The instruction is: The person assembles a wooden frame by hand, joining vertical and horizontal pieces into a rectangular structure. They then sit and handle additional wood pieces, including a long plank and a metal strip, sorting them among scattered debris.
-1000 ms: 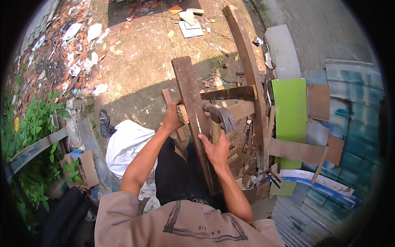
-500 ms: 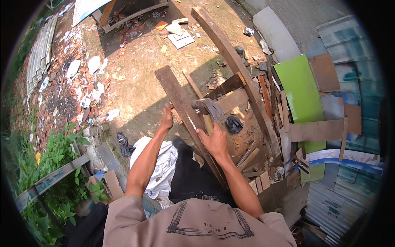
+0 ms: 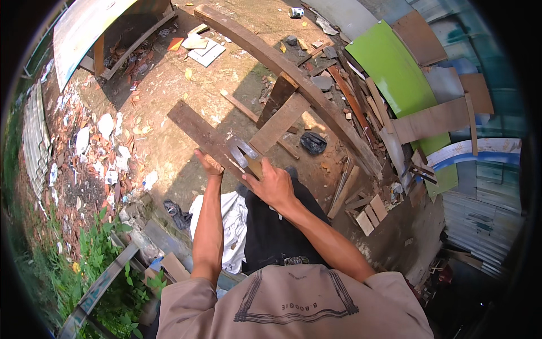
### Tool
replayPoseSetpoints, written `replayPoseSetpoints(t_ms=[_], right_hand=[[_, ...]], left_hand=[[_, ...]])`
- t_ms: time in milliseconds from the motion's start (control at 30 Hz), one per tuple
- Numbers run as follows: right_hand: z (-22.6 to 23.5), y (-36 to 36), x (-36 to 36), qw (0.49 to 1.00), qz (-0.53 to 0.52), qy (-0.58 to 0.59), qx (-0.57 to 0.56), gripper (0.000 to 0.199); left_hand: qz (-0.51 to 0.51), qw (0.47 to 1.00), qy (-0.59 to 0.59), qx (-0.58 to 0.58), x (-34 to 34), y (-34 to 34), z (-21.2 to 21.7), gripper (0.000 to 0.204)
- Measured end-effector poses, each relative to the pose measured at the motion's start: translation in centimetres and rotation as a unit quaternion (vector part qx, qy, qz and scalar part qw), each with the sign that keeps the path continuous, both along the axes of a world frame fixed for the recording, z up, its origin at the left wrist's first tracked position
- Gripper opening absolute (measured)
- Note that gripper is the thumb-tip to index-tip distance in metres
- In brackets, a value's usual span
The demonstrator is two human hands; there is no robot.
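Note:
A brown wooden plank (image 3: pixel 199 127) runs slantwise in front of me. My left hand (image 3: pixel 211 164) grips its left edge, with part of the fingers hidden by the wood. In my right hand (image 3: pixel 274 185) is a claw hammer (image 3: pixel 243 151), held by its wooden handle close to the head. The metal claw lies over the plank's face; whether it bites on a nail I cannot tell. Beside the hammer, a shorter board (image 3: pixel 280 122) meets the plank at an angle and reaches toward a long, thick beam (image 3: pixel 248 44). Another dark board (image 3: pixel 278 97) stands against that beam.
A black plastic bag (image 3: pixel 313 143) lies right of the boards. Wood offcuts (image 3: pixel 371 215) and strips pile up along the right, near a green panel (image 3: pixel 389 73). White cloth (image 3: pixel 230 231) sits by my legs. Litter covers the ground at left, above green plants (image 3: pixel 107 271).
The plank has shifted left in view, and its near end no longer shows by my lap. The hammer has moved left with it. My view has turned somewhat, shifting the background.

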State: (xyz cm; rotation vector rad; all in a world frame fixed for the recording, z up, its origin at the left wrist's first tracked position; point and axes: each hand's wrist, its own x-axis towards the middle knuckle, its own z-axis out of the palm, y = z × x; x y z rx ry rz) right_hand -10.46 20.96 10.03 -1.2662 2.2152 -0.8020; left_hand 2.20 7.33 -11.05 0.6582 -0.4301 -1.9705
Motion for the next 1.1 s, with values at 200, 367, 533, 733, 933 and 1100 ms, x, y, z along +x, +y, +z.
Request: replayPoseSetpoints(t_ms=[200,367,533,733,933,1100], right_hand=[[1.2,-0.7,0.3,1.000,0.017,-0.025,0.003,0.040],[0.4,0.0,0.2,1.000,0.008,-0.025,-0.007,0.041],[1.0,-0.6,0.0,0.999,0.001,-0.035,0.007,0.042],[0.9,-0.1,0.2,0.999,0.012,-0.045,0.013,0.043],[1.2,-0.2,0.2,0.998,0.033,-0.031,0.041,0.039],[0.4,-0.8,-0.4,0.996,0.016,-0.084,-0.003,0.040]], left_hand=[[-0.005,1.000,0.005,-0.022,1.1,-1.7,-1.2,0.084],[0.010,1.000,-0.007,0.002,0.6,-0.6,-0.3,0.081],[0.011,1.000,-0.025,-0.005,0.3,-1.1,0.7,0.078],[0.027,0.999,-0.039,0.028,0.1,-0.8,1.5,0.076],[0.033,0.999,-0.010,0.035,0.3,-0.8,1.7,0.074],[0.023,0.996,-0.089,0.009,0.4,-1.3,2.1,0.069]])
